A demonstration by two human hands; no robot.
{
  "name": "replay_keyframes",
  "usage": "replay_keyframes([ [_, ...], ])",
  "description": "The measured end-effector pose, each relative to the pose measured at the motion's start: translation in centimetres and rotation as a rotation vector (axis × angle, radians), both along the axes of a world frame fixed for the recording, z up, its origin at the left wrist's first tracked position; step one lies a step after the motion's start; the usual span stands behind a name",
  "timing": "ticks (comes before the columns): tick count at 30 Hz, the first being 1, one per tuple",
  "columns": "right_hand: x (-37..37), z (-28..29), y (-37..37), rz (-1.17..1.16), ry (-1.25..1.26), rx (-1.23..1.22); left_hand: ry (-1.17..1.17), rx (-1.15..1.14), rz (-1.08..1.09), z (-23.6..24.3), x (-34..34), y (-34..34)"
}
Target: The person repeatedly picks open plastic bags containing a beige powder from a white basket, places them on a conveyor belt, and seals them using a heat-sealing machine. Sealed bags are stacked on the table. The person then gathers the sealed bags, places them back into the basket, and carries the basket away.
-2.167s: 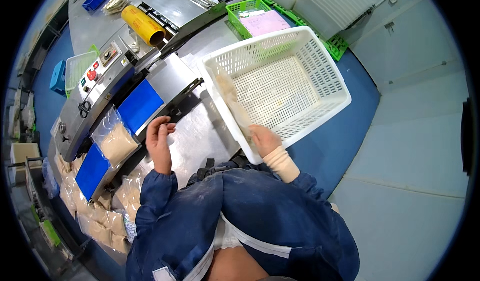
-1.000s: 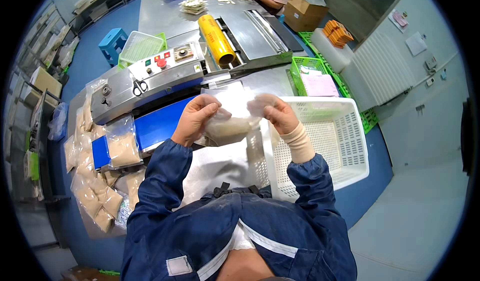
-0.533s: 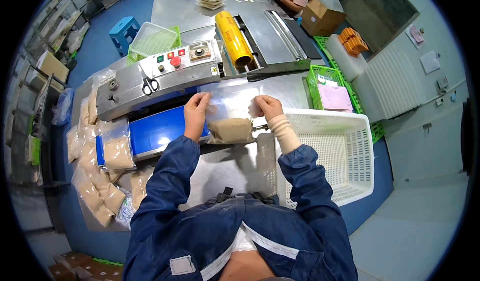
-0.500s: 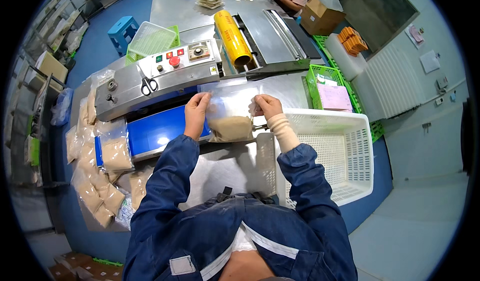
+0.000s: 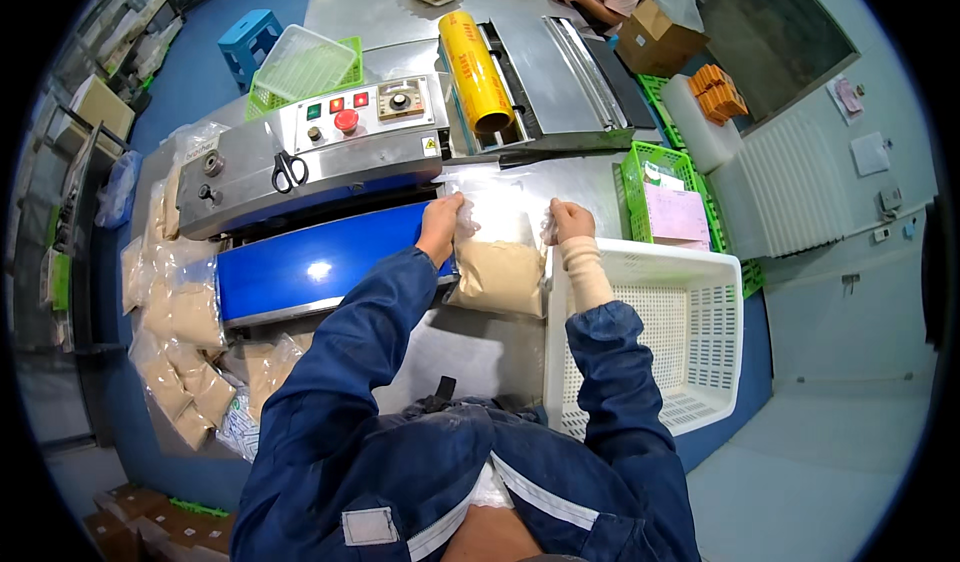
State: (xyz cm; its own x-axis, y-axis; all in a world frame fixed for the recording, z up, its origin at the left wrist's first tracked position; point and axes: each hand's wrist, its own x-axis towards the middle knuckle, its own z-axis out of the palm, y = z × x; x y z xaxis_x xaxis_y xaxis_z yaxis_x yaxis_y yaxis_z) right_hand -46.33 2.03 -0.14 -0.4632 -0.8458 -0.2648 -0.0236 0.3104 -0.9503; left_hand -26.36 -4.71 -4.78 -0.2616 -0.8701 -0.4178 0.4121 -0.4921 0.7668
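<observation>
1. Pouch (image 5: 497, 274) on the counter (image 5: 470, 347), directly before the person, between the left hand (image 5: 441, 224) and right hand (image 5: 570, 222), each pinching an upper corner.
2. Sealing machine (image 5: 310, 167) behind and left of the pouch; scissors (image 5: 289, 170) lie on it.
3. Film roll (image 5: 474, 57) behind, on the wrapping machine (image 5: 560, 82).
4. Perforated basket (image 5: 690, 337) right of the pouch.
5. Filled pouches (image 5: 185, 342) piled far left.

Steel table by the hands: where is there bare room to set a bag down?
Bare steel lies between the blue belt and the white basket, below the held bag. The basket is empty too. Left of the belt, filled bags crowd the table.
</observation>
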Motion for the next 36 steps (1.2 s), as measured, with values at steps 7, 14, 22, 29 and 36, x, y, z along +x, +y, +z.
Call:
replay_keyframes([
  [7,0.2,-1.5,-3.5,0.080,0.202,0.014,-0.041,-0.011,0.147,-1.0,0.7,-0.8],
  [14,1.2,-2.0,-5.7,0.183,0.309,0.076,-0.027,0.020,0.201,-1.0,2.4,-1.8],
  [22,3.4,-2.0,-7.1,0.299,0.250,0.129,-0.045,-0.019,0.258,-1.5,5.3,-2.2],
  [29,6.0,-2.1,-8.3,0.382,0.192,0.231,-0.094,0.000,0.288,-0.8,8.1,-1.8],
  [36,8.4,-3.0,-9.3,0.455,0.094,0.254,-0.135,-0.040,0.323,-1.5,10.9,-2.0],
])
